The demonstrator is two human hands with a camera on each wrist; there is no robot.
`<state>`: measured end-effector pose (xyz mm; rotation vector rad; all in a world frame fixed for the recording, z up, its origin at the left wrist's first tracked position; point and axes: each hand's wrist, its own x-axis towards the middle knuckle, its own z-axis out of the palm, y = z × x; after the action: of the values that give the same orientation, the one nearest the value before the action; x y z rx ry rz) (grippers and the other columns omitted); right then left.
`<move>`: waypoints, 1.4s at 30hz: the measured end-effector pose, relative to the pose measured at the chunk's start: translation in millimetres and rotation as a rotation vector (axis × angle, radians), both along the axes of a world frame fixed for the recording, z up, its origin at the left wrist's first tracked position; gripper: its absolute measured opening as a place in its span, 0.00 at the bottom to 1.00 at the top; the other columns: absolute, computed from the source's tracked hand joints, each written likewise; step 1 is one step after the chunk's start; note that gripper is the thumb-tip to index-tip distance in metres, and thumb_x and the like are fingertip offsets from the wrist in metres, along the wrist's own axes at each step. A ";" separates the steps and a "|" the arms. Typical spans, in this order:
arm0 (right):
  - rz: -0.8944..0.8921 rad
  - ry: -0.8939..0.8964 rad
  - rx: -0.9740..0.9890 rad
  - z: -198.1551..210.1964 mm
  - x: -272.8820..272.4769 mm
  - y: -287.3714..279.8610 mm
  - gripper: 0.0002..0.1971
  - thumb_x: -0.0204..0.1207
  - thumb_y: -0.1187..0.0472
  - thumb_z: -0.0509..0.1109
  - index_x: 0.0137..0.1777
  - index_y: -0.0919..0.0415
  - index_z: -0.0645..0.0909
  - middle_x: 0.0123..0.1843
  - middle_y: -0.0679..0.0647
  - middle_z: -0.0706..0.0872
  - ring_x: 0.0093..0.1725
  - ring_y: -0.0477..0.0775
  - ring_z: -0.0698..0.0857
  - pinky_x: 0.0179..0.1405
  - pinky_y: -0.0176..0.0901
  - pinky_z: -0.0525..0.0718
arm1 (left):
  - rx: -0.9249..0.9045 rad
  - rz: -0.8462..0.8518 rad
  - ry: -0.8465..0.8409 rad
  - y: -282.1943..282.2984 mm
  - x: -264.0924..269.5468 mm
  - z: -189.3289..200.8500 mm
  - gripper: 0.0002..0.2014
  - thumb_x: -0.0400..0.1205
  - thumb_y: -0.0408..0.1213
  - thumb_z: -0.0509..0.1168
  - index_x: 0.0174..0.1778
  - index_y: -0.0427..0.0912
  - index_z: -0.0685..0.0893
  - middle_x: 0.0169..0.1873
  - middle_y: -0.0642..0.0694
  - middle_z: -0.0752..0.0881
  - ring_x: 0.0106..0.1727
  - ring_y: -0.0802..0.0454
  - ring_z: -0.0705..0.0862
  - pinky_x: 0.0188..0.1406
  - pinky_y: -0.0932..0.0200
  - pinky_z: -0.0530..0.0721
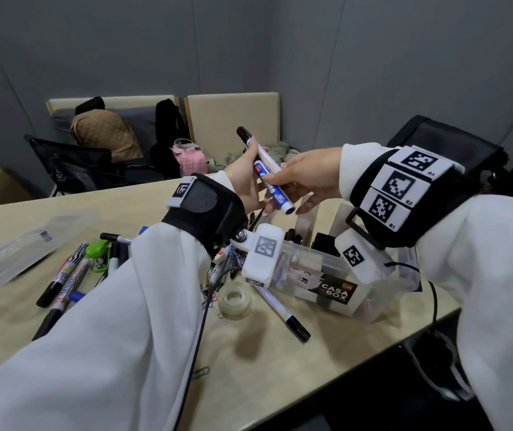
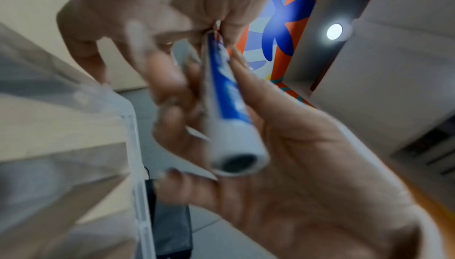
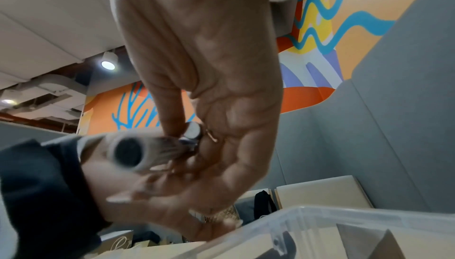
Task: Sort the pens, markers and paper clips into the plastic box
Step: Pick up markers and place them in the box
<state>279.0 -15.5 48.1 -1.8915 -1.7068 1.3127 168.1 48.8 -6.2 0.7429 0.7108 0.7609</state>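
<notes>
Paper clips [image 1: 206, 372] lie nearest on the table [image 1: 280, 384], one green by the front edge and a few more beside a clear tape roll [image 1: 235, 299]. One black-capped pen [image 1: 283, 312] rests just right of the roll, its upper end hidden under the left wrist rig. Left of the left sleeve, about four markers [image 1: 62, 281] lie side by side, with a green stapler [image 1: 99, 255] at their far end and a clear lid [image 1: 28, 244] further left.

Behind the tape roll stands the plastic box [image 1: 382, 301], transparent with a "CASA BOX" label; pale dividers rise from it, and dark pens stand in its far-left compartment, their number hard to tell.

Above the box, both hands meet on one blue-and-white marker [image 1: 269, 175], tilted with its black cap up and away. The left hand [image 1: 244, 181] wraps its fingers around the barrel, and the right hand [image 1: 308, 178] pinches the lower barrel between thumb and fingers.

Beyond the table, two cushioned seats [image 1: 233, 116] hold bags.
</notes>
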 end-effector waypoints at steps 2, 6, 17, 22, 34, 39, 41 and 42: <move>-0.091 0.019 -0.015 3.5 2.3 -0.7 0.14 0.86 0.51 0.57 0.47 0.60 0.77 0.35 0.54 0.89 0.29 0.47 0.86 0.29 0.37 0.84 | 0.096 0.055 0.172 -0.5 0.7 -2.6 0.20 0.83 0.59 0.56 0.38 0.46 0.77 0.40 0.48 0.82 0.45 0.52 0.81 0.60 0.51 0.76; -0.190 -0.081 -0.025 18.5 24.5 -5.7 0.14 0.86 0.54 0.56 0.45 0.63 0.75 0.21 0.51 0.79 0.13 0.42 0.74 0.15 0.27 0.73 | 0.190 0.095 0.393 7.9 -10.1 -15.8 0.16 0.83 0.56 0.55 0.40 0.51 0.80 0.43 0.52 0.81 0.50 0.56 0.75 0.61 0.53 0.69; -0.178 -0.461 -0.273 16.0 28.6 -1.4 0.19 0.83 0.57 0.52 0.32 0.62 0.73 0.16 0.51 0.72 0.09 0.44 0.66 0.11 0.25 0.63 | 0.240 -0.042 0.605 6.2 3.3 -29.0 0.12 0.85 0.35 0.53 0.40 0.41 0.79 0.42 0.49 0.82 0.43 0.55 0.78 0.48 0.61 0.73; -0.203 -0.413 -0.395 -7.2 3.4 12.7 0.19 0.85 0.61 0.49 0.35 0.67 0.73 0.13 0.56 0.73 0.06 0.47 0.68 0.08 0.23 0.63 | 0.400 -0.079 0.704 0.1 10.2 -41.1 0.19 0.86 0.30 0.56 0.73 0.36 0.73 0.70 0.37 0.77 0.69 0.40 0.77 0.70 0.48 0.75; -0.204 -0.427 -0.327 -18.3 13.6 23.6 0.32 0.87 0.55 0.50 0.31 0.70 0.87 0.27 0.61 0.88 0.15 0.47 0.80 0.19 0.28 0.74 | 0.386 -0.091 0.585 4.8 -0.2 -50.1 0.15 0.84 0.30 0.61 0.67 0.34 0.78 0.53 0.38 0.81 0.58 0.40 0.79 0.73 0.37 0.71; -0.164 -0.676 0.004 -17.3 14.7 23.7 0.13 0.83 0.67 0.59 0.37 0.67 0.77 0.18 0.54 0.83 0.20 0.51 0.82 0.20 0.34 0.80 | 0.388 -0.075 0.601 11.2 0.6 -54.5 0.11 0.83 0.32 0.64 0.61 0.36 0.81 0.52 0.36 0.81 0.51 0.40 0.75 0.68 0.33 0.71; -0.129 -0.765 0.082 -11.2 12.0 23.0 0.13 0.81 0.66 0.60 0.36 0.66 0.78 0.29 0.56 0.88 0.28 0.53 0.84 0.33 0.38 0.85 | 0.401 -0.068 0.608 10.1 0.2 -53.0 0.12 0.83 0.33 0.64 0.62 0.37 0.80 0.53 0.35 0.82 0.51 0.39 0.76 0.66 0.34 0.74; -0.097 -0.805 0.083 -8.4 10.0 22.5 0.13 0.80 0.66 0.60 0.35 0.65 0.80 0.34 0.56 0.88 0.32 0.54 0.84 0.36 0.38 0.86 | 0.412 -0.066 0.617 9.4 0.7 -52.1 0.13 0.83 0.33 0.64 0.63 0.36 0.80 0.53 0.35 0.82 0.51 0.39 0.77 0.66 0.35 0.74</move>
<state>288.9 7.0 39.8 -2.6092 -1.9009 0.4251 168.8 58.2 -58.2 1.4019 1.0899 0.6225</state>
